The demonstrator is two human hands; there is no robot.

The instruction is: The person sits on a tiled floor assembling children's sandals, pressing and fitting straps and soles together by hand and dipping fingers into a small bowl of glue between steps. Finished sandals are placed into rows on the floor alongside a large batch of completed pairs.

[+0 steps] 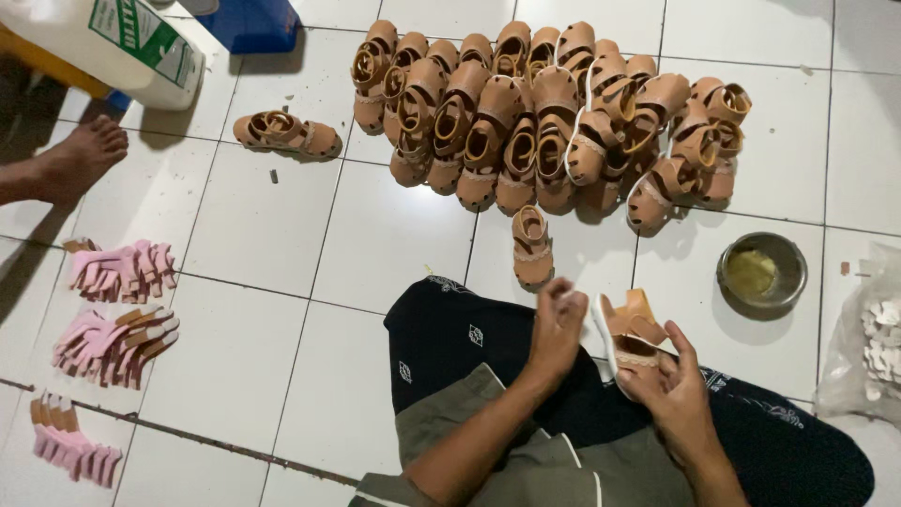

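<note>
My right hand (678, 392) grips a small tan sandal (631, 336) with a white sole edge, held above my dark-clothed lap. My left hand (556, 324) hovers just left of that sandal, its fingers curled together; nothing is visible in it. A single tan sandal (531, 246) lies on the white tile just beyond my hands. Behind it sits a large pile of matching tan sandals (544, 117). A lone sandal (286, 133) lies apart at the left of the pile.
A metal bowl with yellowish glue (762, 272) stands to the right. A clear bag of white pieces (873, 343) lies at the right edge. Stacks of pink insoles (117, 270) line the left. Another person's bare foot (70, 161) and a white jug (113, 42) are at upper left.
</note>
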